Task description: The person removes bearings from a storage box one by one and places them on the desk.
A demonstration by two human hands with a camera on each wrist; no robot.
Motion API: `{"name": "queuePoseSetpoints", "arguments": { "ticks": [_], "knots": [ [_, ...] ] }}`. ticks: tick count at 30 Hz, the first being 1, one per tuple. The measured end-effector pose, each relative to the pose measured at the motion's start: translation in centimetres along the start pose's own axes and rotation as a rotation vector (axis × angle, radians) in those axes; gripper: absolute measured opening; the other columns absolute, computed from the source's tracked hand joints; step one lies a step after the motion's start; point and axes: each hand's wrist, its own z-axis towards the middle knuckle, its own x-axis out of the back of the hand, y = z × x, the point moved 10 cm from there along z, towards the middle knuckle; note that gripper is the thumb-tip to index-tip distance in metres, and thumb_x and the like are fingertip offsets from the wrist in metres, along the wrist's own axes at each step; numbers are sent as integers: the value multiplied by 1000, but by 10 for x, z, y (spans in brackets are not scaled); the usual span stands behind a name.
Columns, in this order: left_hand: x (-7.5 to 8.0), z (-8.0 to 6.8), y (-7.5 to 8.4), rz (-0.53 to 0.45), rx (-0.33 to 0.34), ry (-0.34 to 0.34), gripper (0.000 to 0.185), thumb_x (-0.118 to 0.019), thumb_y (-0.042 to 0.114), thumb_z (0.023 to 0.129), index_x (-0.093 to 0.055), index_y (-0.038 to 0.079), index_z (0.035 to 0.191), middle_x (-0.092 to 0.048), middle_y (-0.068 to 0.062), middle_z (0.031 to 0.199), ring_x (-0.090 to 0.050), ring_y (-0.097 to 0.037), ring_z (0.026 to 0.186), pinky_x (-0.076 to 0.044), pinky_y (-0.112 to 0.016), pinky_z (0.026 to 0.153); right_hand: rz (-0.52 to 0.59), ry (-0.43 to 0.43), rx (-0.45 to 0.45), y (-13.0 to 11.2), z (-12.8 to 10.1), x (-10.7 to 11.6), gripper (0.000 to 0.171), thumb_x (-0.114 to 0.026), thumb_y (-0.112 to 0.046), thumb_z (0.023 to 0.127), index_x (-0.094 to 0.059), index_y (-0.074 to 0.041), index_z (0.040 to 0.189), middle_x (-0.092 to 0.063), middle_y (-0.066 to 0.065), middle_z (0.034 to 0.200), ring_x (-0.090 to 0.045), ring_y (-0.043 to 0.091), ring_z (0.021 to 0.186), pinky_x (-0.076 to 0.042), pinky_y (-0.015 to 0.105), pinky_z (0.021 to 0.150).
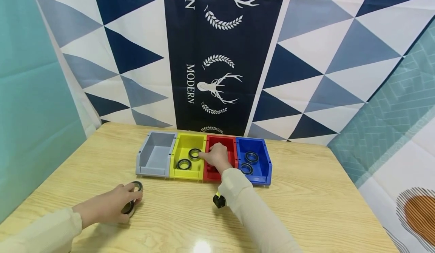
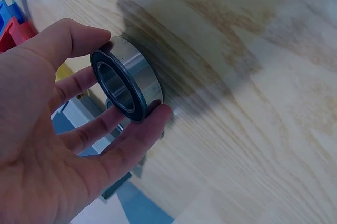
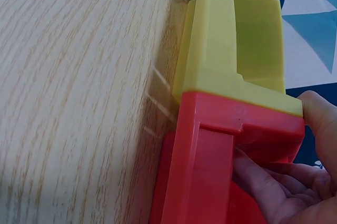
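Over the left part of the table, my left hand (image 1: 110, 204) holds two metal ring bearings, one near bearing (image 1: 127, 207) and one far bearing (image 1: 141, 186). In the left wrist view, thumb and fingers grip one bearing (image 2: 139, 71) by its shiny outer rim; the other is mostly hidden behind the fingers. My right hand (image 1: 217, 155) reaches into the red bin (image 3: 210, 166), thumb at the wall shared with the yellow bin (image 3: 216, 34). Its fingers (image 3: 266, 184) stretch loosely inside the red bin, their tips behind the front lip. Nothing shows between thumb and fingers.
Four bins stand joined in a row. Two bearings (image 1: 184, 168) lie in the yellow bin and two more (image 1: 252, 161) in the blue bin (image 1: 261, 179). The grey bin (image 1: 153, 171) has a bare floor. Behind the wooden table (image 1: 176, 215) hangs a patterned cloth (image 1: 217, 41).
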Motion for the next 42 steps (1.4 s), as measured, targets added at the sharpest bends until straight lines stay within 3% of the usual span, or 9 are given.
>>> {"name": "queuePoseSetpoints", "arguments": {
  "ticks": [6,11,13,16,20,25,32,38,42],
  "knots": [
    [-3,-8,-4,-20,11,11,36,-83,20,71,-54,24,92,-42,2,89,-42,-16,77,-49,-36,73,5,6,17,-4,-1,-3,29,-76,-32,80,-67,-6,71,-50,0,50,-53,15,48,-41,20,47],
    [-5,-13,-7,-21,15,23,37,-83,17,69,-57,24,95,-44,2,91,-45,-16,79,-50,-35,72,14,9,15,-7,-3,-5,28,-76,-32,80,-67,-6,72,-50,0,50,-54,15,48,-42,19,46],
    [-6,-15,-8,-26,19,25,38,-83,15,69,-58,24,95,-44,1,91,-45,-16,80,-44,-28,64,16,8,14,-7,-4,-6,28,-76,-32,80,-67,-6,72,-49,0,50,-54,15,48,-42,19,46],
    [-7,-18,-10,-32,23,26,38,-82,14,69,-58,24,96,-45,1,92,-46,-15,80,-45,-27,64,17,4,14,-8,-5,-9,28,-76,-32,80,-66,-6,71,-48,-1,49,-54,15,48,-41,19,46],
    [-5,-20,-8,-25,-2,34,30,-78,13,72,-60,21,94,-47,3,88,-42,-7,73,-42,-22,61,20,4,1,-8,-6,-12,29,-77,-32,79,-65,-7,69,-49,-1,50,-57,15,49,-43,19,47],
    [4,-17,-2,1,-24,35,22,-76,17,74,-63,15,91,-50,3,84,-38,-2,66,-37,-19,57,14,-9,-24,-5,-3,-14,28,-77,-33,79,-67,-7,78,-57,1,57,-61,16,53,-48,20,50],
    [32,7,19,64,-9,70,22,-73,14,75,-53,14,83,-49,1,82,-38,-6,63,-34,-21,53,22,-4,-21,-2,-1,-8,30,-76,-34,79,-72,-5,87,-62,3,62,-62,15,55,-49,19,53],
    [63,39,44,85,-41,146,25,-72,14,76,-60,9,98,-57,-5,94,-52,-11,75,-48,-27,65,47,1,-38,4,0,-3,36,-76,-37,79,-73,-4,95,-67,6,71,-62,15,59,-49,19,55],
    [71,61,53,84,-60,121,31,-72,16,76,-60,8,104,-57,-6,100,-51,-14,79,-47,-29,69,83,12,-59,8,-1,-2,46,-76,-40,79,-71,-4,107,-70,9,84,-63,14,61,-52,20,58]
  ]
}}
